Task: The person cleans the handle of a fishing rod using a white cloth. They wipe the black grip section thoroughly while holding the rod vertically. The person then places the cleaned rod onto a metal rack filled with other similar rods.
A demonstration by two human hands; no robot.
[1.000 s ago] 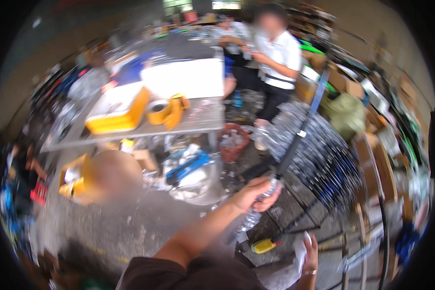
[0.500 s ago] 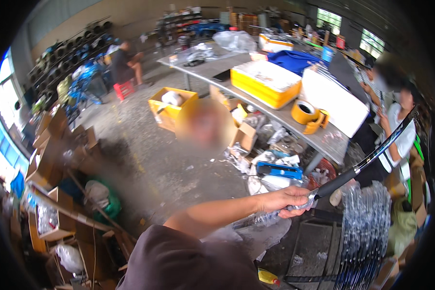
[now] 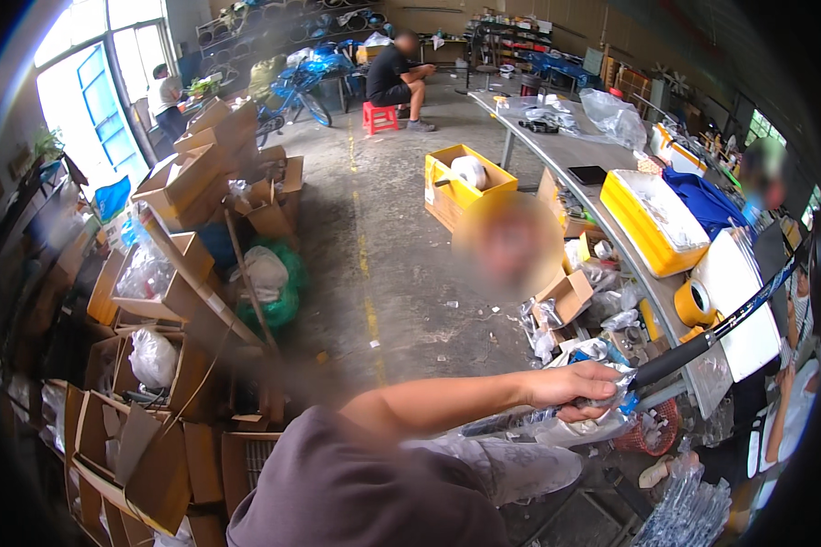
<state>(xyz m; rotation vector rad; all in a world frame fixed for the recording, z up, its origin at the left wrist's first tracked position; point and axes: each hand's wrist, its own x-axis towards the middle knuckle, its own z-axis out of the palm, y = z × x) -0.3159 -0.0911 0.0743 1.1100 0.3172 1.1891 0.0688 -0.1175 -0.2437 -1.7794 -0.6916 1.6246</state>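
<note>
My left hand point(image 3: 576, 390) reaches across to the right, its fingers closed around the lower handle of a fishing rod point(image 3: 673, 363). The rod has a black foam grip and a dark blue-and-black shaft slanting up to the right edge. Crinkled clear plastic wraps it where I hold it. A clear plastic sleeve point(image 3: 520, 469) lies below my forearm. My right hand does not show. Beyond the rod, a yellow tape roll point(image 3: 693, 301) and a white foam board point(image 3: 737, 314) rest at the near end of the long table.
Along the right runs a grey table point(image 3: 570, 187) with a yellow-sided foam box point(image 3: 652, 221). Open cardboard boxes point(image 3: 141, 447) crowd the left. A person on a red stool point(image 3: 379, 118) sits far back. Several plastic-wrapped rods point(image 3: 689, 510) lie at lower right, near a co-worker's arm point(image 3: 781, 410).
The view has swung left, so the table and boxes appear further right and the doorway shows. My left hand still grips the rod, now slightly further right in the picture.
</note>
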